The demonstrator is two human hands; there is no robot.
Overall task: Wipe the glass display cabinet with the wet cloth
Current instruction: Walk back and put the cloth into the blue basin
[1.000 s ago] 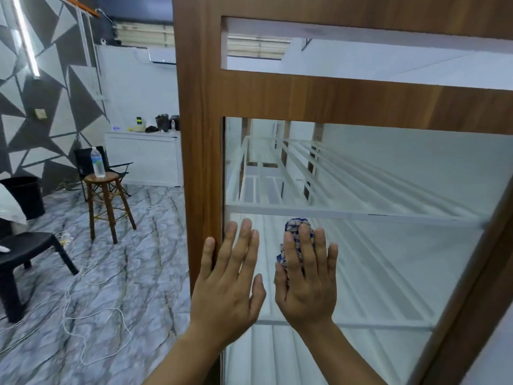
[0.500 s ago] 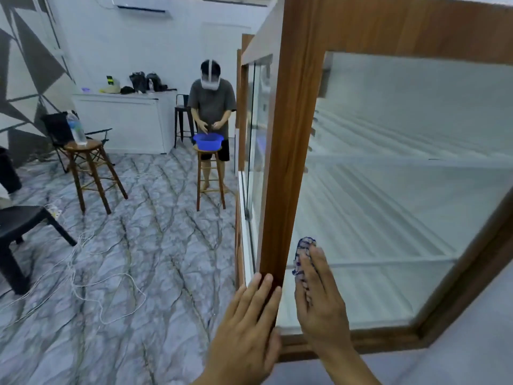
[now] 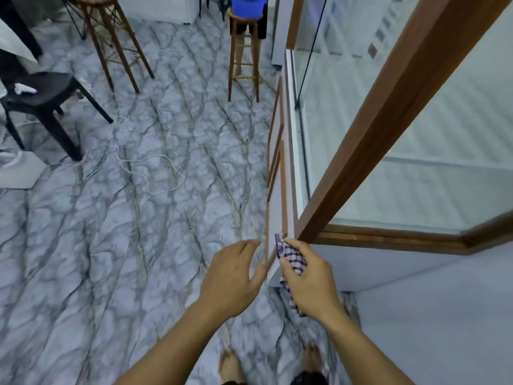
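Observation:
The glass display cabinet fills the right side, with a brown wooden frame post (image 3: 369, 134) and a wooden bottom rail (image 3: 394, 240) around the glass pane (image 3: 433, 168). My right hand (image 3: 311, 282) grips a blue and white checked cloth (image 3: 291, 258) at the cabinet's lower left corner, just below the post. My left hand (image 3: 230, 276) hangs open beside it, its fingers loose and close to the white corner edge (image 3: 273, 269) of the cabinet base; whether they touch it is unclear.
A marble-patterned floor (image 3: 138, 232) with loose white cables (image 3: 155, 173) lies to the left. A wooden stool (image 3: 244, 56) with a blue basin (image 3: 245, 6) stands by the cabinet, with a person's legs behind it. A second wooden stool (image 3: 116, 43) and a black chair (image 3: 44, 107) stand further left.
My view has tilted down toward the floor. Both hands came off the glass and dropped to the cabinet's lower corner. My right hand went from pressing the cloth flat to gripping it.

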